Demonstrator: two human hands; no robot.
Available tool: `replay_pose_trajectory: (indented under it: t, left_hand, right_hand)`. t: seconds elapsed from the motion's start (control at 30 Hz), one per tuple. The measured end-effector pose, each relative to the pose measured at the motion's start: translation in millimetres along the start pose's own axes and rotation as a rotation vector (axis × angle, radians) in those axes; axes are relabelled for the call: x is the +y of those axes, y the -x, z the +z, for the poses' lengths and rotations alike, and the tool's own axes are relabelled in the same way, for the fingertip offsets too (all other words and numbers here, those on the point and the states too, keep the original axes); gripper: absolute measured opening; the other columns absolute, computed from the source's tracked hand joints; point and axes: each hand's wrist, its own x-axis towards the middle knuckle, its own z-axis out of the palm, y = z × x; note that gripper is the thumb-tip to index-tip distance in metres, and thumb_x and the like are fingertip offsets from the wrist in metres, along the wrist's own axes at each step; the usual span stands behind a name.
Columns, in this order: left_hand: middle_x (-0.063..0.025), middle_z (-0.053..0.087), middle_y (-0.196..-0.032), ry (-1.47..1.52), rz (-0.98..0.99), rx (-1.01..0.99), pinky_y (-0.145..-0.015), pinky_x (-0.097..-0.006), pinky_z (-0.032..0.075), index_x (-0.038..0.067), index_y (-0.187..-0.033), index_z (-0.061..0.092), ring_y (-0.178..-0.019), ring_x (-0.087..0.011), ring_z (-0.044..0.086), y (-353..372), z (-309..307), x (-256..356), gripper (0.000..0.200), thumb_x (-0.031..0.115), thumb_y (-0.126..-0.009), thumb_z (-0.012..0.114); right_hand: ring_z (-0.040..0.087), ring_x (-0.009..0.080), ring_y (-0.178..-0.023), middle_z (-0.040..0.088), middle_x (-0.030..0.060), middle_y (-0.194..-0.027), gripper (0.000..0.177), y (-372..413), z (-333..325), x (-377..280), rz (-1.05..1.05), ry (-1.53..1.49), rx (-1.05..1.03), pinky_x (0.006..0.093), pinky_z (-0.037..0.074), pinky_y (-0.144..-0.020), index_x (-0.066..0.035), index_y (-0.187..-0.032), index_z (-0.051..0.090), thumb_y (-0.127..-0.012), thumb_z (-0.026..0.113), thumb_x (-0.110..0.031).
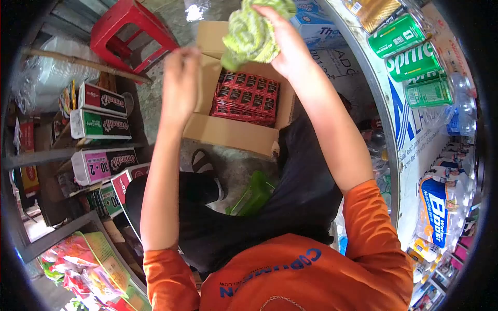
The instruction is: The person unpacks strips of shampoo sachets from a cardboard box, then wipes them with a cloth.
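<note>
My right hand (pixel 290 49) is raised at the top of the view, its fingers closed round a crumpled light-green cloth (pixel 251 33) with whitish folds. The cloth hangs over the far edge of an open cardboard box (pixel 233 132). Inside that box lie stacked red packets (pixel 246 98) with dark printed patches. My left hand (pixel 182 67) is held up left of the box, close to its side flap, with its fingers smeared by motion.
A red plastic stool (pixel 132 33) stands at the upper left. Omachi cartons (pixel 106 127) line the left shelf. Green Sprite cans (pixel 415 61) and wrapped bottles (pixel 441 207) stand on the right. A green plastic item (pixel 254 193) lies on the floor between my legs.
</note>
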Motion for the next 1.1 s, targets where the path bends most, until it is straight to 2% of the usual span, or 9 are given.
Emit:
replay_pose_trajectory:
  t: [0.1,0.17,0.43,0.57,0.63,0.83,0.9,1.0,1.1]
  left_hand:
    - [-0.0176,0.067,-0.118,-0.353,0.024,-0.490,-0.091,-0.0416,0.052,0.001,-0.124,0.065,-0.098,-0.0301,0.067,-3.9,60.7,-81.8,0.038,0.014,-0.090,0.071]
    - [-0.0166,0.065,-0.123,-0.616,0.296,-0.624,-0.099,-0.0467,0.051,0.000,-0.120,0.063,-0.117,-0.0348,0.063,4.6,90.0,-121.4,0.040,0.017,-0.085,0.074]
    - [-0.0121,0.057,-0.139,-1.002,0.284,-1.197,-0.110,-0.0489,0.046,0.006,-0.136,0.059,-0.133,-0.0296,0.052,-14.0,184.4,-146.6,0.063,0.028,-0.081,0.081]
    - [-0.0118,0.057,-0.139,-1.033,0.530,-1.182,-0.109,-0.0492,0.047,0.007,-0.134,0.061,-0.132,-0.0292,0.053,-4.5,219.0,-187.8,0.062,0.027,-0.079,0.082]
    - [-0.0129,0.058,-0.138,-1.023,0.608,-1.185,-0.106,-0.0497,0.049,0.006,-0.133,0.061,-0.131,-0.0295,0.054,-5.6,224.1,-191.6,0.060,0.024,-0.080,0.081]
    - [-0.0188,0.068,-0.119,-0.963,0.402,-0.946,-0.087,-0.0481,0.059,0.007,-0.134,0.059,-0.105,-0.0378,0.069,-44.8,235.1,-181.7,0.047,0.010,-0.087,0.063]
    - [-0.0175,0.071,-0.112,-0.387,0.454,-0.843,-0.083,-0.0477,0.060,0.007,-0.133,0.058,-0.100,-0.0364,0.072,-52.1,241.3,-241.1,0.045,0.011,-0.088,0.062]
    - [-0.0171,0.073,-0.106,-1.131,0.395,-1.190,-0.082,-0.0470,0.059,0.006,-0.122,0.066,-0.100,-0.0357,0.072,-44.3,238.0,-188.4,0.035,0.012,-0.087,0.065]
    - [-0.0175,0.074,-0.103,-0.947,0.377,-0.923,-0.082,-0.0466,0.059,0.006,-0.103,0.073,-0.099,-0.0356,0.073,-36.7,233.0,-213.1,0.021,0.011,-0.083,0.069]
  right_hand:
    - [0.072,0.0229,-0.105,0.074,0.0091,-0.117,0.045,6.7,-9.9,-22.1,-0.016,-0.105,0.050,0.0407,0.058,-0.095,-0.007,-0.131,0.064,-0.098,0.066,-0.038]
    - [0.072,0.0225,-0.104,0.074,0.0092,-0.115,0.039,14.3,-2.1,-32.5,-0.049,-0.120,0.086,0.0398,0.059,-0.093,-0.007,-0.128,0.065,-0.100,0.063,-0.035]
    - [0.069,0.0179,-0.093,0.071,0.0075,-0.106,0.031,22.0,-2.0,-49.2,-0.011,-0.071,0.106,0.0321,0.055,-0.088,-0.006,-0.114,0.066,-0.096,0.067,-0.031]
    - [0.067,0.0192,-0.096,0.071,0.0077,-0.110,0.038,18.2,-6.8,-49.5,-0.149,-0.025,0.071,0.0338,0.051,-0.091,-0.002,-0.119,0.067,-0.096,0.068,-0.032]
    - [0.064,0.0206,-0.104,0.069,0.0108,-0.115,0.044,35.1,8.6,-67.0,-0.170,0.116,0.310,0.0376,0.047,-0.099,0.001,-0.121,0.066,-0.094,0.070,-0.034]
    - [0.060,0.0245,-0.119,0.065,0.0162,-0.126,0.054,37.5,-23.6,-72.0,-0.280,0.039,-0.034,0.0402,0.039,-0.111,0.006,-0.129,0.062,-0.095,0.067,-0.035]
    - [0.059,0.0250,-0.120,0.065,0.0164,-0.127,0.054,40.1,-20.3,-71.7,-0.310,0.044,-0.025,0.0399,0.039,-0.112,0.007,-0.131,0.061,-0.095,0.067,-0.034]
    - [0.060,0.0247,-0.120,0.067,0.0159,-0.125,0.053,40.5,-17.8,-74.6,-0.370,0.060,0.073,0.0396,0.040,-0.111,0.007,-0.129,0.062,-0.096,0.067,-0.034]
    - [0.063,0.0220,-0.112,0.068,0.0128,-0.120,0.050,39.7,-27.2,-76.0,-0.263,0.064,0.051,0.0374,0.045,-0.103,0.005,-0.130,0.061,-0.096,0.067,-0.032]
